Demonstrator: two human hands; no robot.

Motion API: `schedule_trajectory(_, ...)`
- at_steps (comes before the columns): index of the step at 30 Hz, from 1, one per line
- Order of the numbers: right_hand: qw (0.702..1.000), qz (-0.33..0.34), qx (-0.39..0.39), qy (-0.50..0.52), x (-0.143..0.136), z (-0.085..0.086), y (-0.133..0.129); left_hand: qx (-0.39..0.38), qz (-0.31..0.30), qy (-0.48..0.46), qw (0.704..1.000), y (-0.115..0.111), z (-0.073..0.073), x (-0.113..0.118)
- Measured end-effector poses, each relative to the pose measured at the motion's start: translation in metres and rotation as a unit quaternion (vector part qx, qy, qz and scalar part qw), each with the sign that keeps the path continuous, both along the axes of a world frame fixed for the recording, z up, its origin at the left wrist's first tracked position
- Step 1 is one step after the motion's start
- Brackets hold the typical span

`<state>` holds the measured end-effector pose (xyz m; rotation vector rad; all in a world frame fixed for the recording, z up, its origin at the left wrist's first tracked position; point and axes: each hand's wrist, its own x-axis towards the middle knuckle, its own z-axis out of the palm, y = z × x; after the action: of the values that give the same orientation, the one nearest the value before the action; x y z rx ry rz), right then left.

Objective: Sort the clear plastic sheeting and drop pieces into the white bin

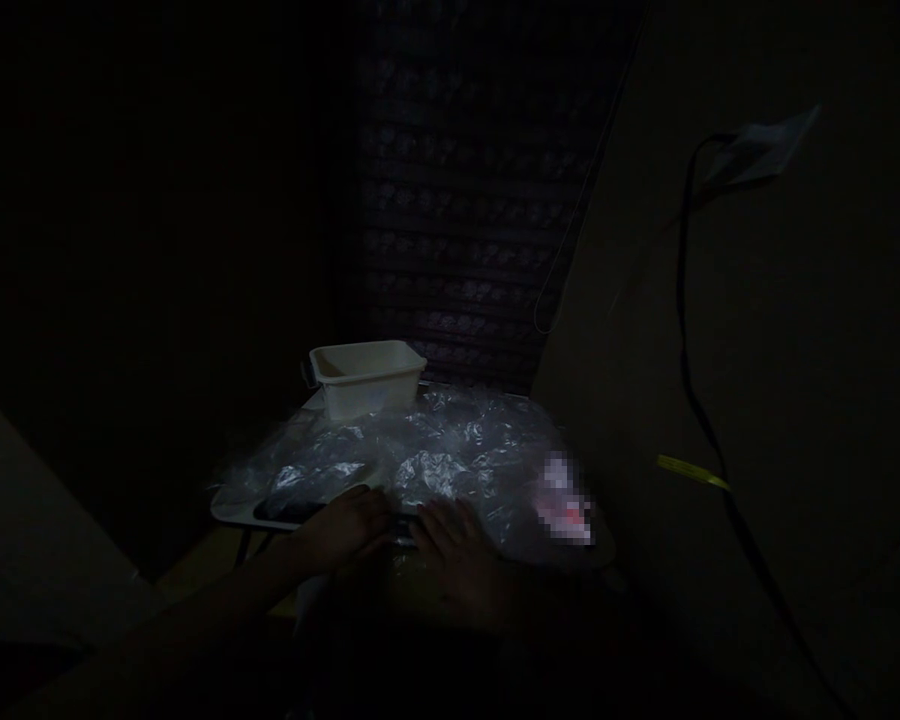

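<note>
The room is so dim that most colours sink towards black, yet the tub (371,394) shows as plain pale cream. Beside it, the plastic sheet (435,470) is clear and colourless, scribbled all over with silvery-white glints, and a strip of the table (232,511) shows whitish with a dark edge. The pixelated patch (562,500) on the right looks pinkish white to me, with a dab of red. Behind, the blind (465,210) is a dusky purple-grey, striped crosswise with rows of paler, flower-like motifs. The wall (630,420) at my right reads plain dark olive-brown, the cable (683,330) is black, and the tag (690,471) on it is bright yellow
</note>
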<state>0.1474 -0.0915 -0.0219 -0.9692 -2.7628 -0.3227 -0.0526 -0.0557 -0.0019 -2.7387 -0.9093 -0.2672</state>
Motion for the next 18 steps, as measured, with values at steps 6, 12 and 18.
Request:
schedule_trajectory(6,0.996,0.012,0.057,0.073,0.002,-0.001,0.014,-0.016,0.003,0.027,0.999,0.001,0.002,0.0)
schedule_trajectory(12,0.99,0.054,0.037,0.125,0.022,0.011,0.019,-0.02,0.023,-0.001,1.0,0.012,0.006,-0.008)
schedule_trajectory(18,0.983,0.014,0.031,0.18,0.034,0.013,0.009,-0.056,0.01,-0.032,0.998,0.011,0.012,0.0)
